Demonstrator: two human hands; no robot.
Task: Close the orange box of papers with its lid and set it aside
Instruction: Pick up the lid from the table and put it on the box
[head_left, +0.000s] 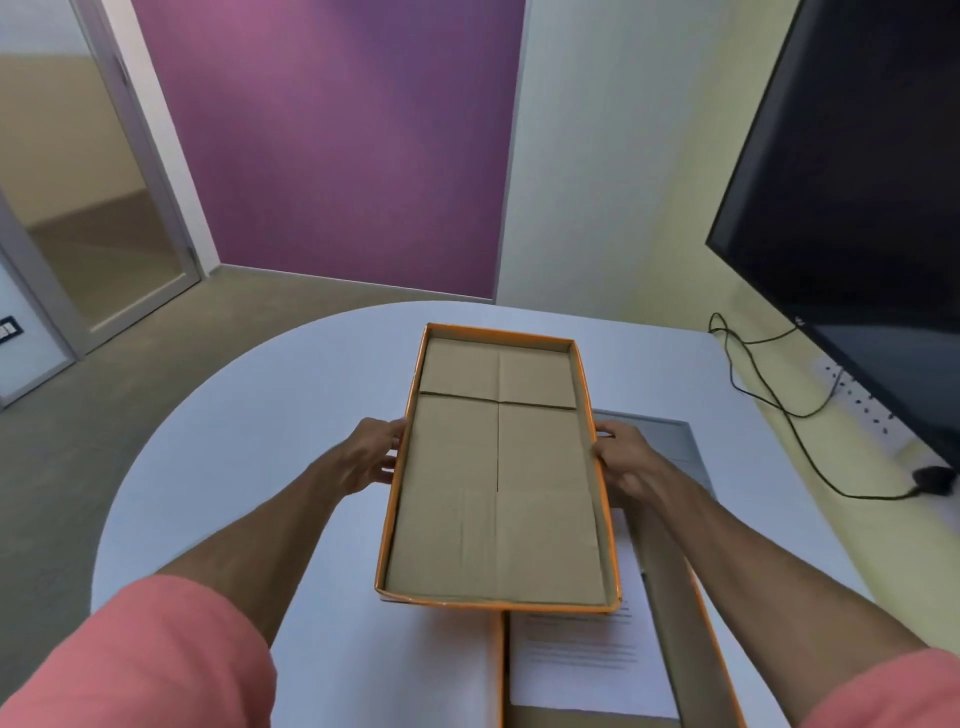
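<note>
1. Held up over the white counter (234, 415): the orange lid (497, 467), hollow side up, brown cardboard inside showing, long axis running away from the camera.
2. Gripped at the left long edge by the left hand (371, 454), fingers (392, 460) curled narrowly around the orange rim.
3. Gripped at the right long edge by the right hand (621, 457), fingers (602, 431) likewise closed on the rim, roughly opposite the left.
4. Tilted slightly, near end overhanging the far part of the orange box (696, 649) below.
5. Lying on the counter at the lower right: that box, open, with printed white papers (582, 654) inside and a brown inner wall along its right side.
6. Partly hidden behind the lid and right hand: a grey flat panel (670, 441) on the counter; cannot tell what it is.
7. Mounted on the right wall: a dark screen (857, 182), with a black cable (779, 410) trailing down to a plug near the counter edge.
8. Visible at both lower corners: pink sleeves (156, 649).
</note>
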